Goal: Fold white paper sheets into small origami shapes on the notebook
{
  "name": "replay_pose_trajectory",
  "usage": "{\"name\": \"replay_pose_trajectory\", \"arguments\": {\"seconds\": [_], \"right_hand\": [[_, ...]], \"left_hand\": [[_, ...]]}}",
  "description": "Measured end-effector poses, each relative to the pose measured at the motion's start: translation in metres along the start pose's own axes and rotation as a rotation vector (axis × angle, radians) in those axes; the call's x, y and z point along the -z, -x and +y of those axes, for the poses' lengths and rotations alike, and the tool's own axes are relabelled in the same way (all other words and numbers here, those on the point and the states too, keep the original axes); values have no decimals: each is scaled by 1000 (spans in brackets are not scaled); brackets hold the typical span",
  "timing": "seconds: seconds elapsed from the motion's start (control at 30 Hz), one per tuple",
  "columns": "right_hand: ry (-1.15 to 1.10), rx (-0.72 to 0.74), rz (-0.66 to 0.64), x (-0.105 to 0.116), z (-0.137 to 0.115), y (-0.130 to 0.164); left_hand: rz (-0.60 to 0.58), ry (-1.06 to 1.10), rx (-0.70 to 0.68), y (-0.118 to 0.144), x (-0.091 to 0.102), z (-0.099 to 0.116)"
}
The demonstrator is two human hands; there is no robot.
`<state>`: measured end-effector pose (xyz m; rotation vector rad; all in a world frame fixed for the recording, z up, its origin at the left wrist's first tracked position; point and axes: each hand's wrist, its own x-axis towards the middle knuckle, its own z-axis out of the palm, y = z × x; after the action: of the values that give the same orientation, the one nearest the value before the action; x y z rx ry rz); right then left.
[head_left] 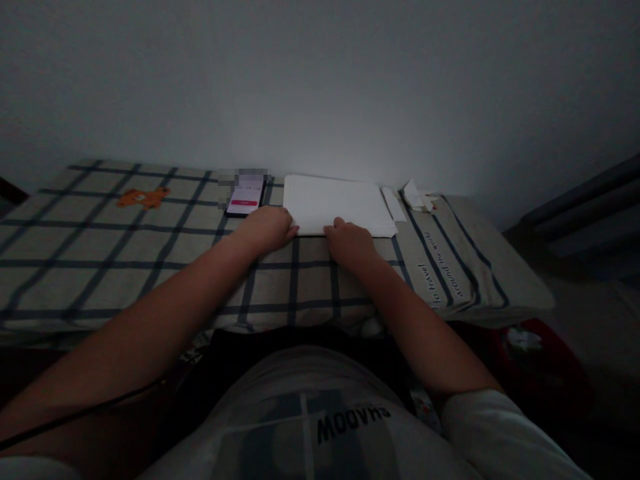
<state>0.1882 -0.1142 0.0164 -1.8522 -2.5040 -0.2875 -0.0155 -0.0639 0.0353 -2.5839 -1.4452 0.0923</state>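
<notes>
A white lined sheet of paper [336,202] lies flat on a checked bedcover [100,240] close to the wall. My left hand [265,228] rests at the paper's near left corner, fingertips touching its edge. My right hand [349,241] rests at the near edge of the paper, fingers curled onto it. A phone [245,197] with a lit pink-and-white screen lies just left of the paper, beyond my left hand.
A narrow white paper strip [393,203] and some crumpled white scraps [417,197] lie right of the sheet. An orange bear print [143,197] marks the cover at the far left. The bed's right edge drops off near a dark red object [530,347] on the floor.
</notes>
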Motion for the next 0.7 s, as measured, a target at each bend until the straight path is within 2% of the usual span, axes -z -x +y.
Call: {"name": "replay_pose_trajectory", "arguments": {"seconds": [0.23,0.47,0.63,0.7], "right_hand": [[-1,-17,5,0,1,-2],[-56,59,114,-4,0,-1],[-99,154,25,-8,1,-6],[-87,160,28,-8,2,-8]], "left_hand": [[4,-5,-17,-5,-1,-3],[58,94,12,1,1,-2],[134,122,76,5,4,3],[161,129,100,6,4,3]]}}
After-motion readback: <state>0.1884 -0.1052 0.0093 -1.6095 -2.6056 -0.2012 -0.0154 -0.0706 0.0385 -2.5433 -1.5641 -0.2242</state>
